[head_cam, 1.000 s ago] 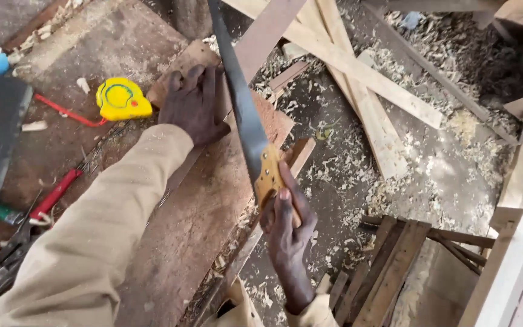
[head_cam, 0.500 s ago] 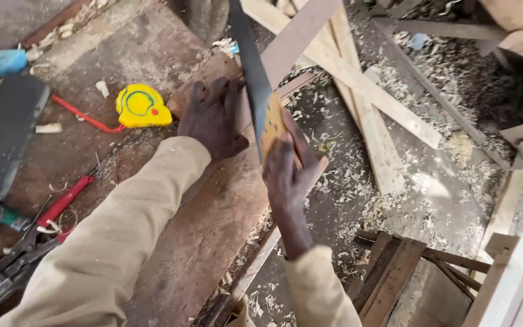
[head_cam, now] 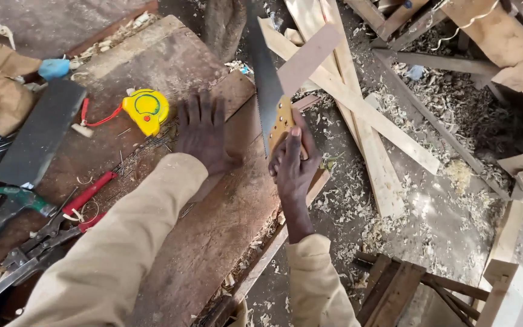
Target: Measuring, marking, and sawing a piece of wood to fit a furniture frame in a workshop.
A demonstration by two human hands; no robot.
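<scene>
Head view: red-handled pliers and a yellow tape measure lie on the tabletop. Beside them the left hand presses flat, fingers spread, on a brown board. The right hand is clenched around the handsaw handle, blade at the board's edge.
</scene>
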